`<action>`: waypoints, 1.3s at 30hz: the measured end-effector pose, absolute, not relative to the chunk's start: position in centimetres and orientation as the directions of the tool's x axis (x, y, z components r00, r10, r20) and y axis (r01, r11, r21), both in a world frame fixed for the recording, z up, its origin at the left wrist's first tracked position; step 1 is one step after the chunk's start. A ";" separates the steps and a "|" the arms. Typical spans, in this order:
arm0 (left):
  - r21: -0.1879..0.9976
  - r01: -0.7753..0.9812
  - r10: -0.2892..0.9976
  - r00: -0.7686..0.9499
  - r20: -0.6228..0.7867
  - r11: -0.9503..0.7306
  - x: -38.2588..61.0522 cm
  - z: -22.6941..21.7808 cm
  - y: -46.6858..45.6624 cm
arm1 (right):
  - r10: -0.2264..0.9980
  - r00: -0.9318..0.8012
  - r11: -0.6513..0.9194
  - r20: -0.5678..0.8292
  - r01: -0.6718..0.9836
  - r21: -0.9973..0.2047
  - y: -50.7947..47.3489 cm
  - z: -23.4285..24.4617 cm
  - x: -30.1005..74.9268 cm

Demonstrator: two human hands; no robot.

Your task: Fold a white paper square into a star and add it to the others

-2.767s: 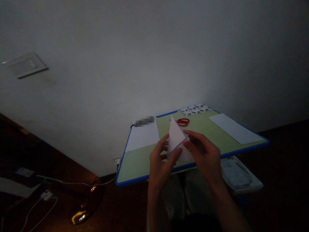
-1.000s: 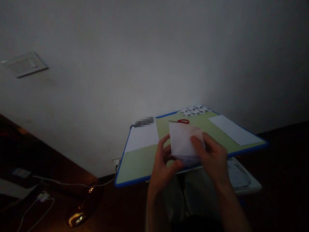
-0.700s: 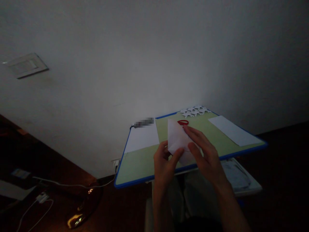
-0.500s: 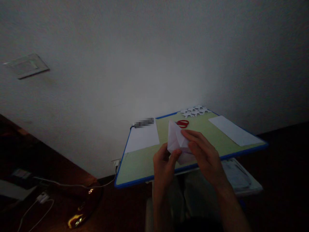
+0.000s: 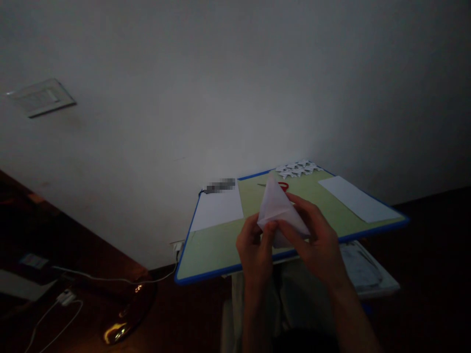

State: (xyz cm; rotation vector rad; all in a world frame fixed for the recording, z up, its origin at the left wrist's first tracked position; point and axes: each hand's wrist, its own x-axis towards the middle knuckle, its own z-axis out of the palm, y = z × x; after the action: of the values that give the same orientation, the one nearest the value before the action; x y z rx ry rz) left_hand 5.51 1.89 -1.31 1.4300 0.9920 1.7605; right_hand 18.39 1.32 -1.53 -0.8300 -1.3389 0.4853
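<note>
A folded sheet of white paper (image 5: pixel 278 202) is held up above the table's near edge, its pointed tip upward. My left hand (image 5: pixel 257 241) pinches its lower left corner, thumb in front. From the right, my right hand (image 5: pixel 312 228) grips the paper too, thumb across its front near the left thumb and fingers behind its right edge. Beyond the paper lie red-handled scissors (image 5: pixel 283 186), partly hidden by it. Several small folded white paper pieces (image 5: pixel 299 169) sit in rows at the table's far edge.
The green tabletop (image 5: pixel 213 250) has a blue rim and stands against a wall. White sheets lie at its left (image 5: pixel 217 211) and right (image 5: pixel 356 198). A blurred-out dark object (image 5: pixel 220 186) is at the back left. A white cable (image 5: pixel 110 280) runs below, left of the table.
The paper's tip has shifted right and up, and its front now shows a broad triangle. My right thumb has moved down onto the front, close to my left thumb.
</note>
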 end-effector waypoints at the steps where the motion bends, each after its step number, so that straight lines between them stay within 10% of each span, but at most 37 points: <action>1: 0.866 -0.025 0.852 -0.196 0.485 -0.499 5.5 -1.2 1.9 | 0.721 0.173 0.648 0.671 0.174 -0.741 1.2 -1.4 18.5; 39: 0.889 -0.019 0.877 -0.172 0.448 -0.457 4.8 -0.2 1.2 | 0.668 0.205 0.710 0.715 0.113 -0.695 1.1 -0.9 19.8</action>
State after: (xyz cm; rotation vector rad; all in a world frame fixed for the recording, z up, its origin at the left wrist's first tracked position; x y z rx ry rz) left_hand 4.84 1.17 -0.16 1.4187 1.0243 1.7081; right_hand 19.80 1.06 -0.92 -0.7253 -1.3319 0.4379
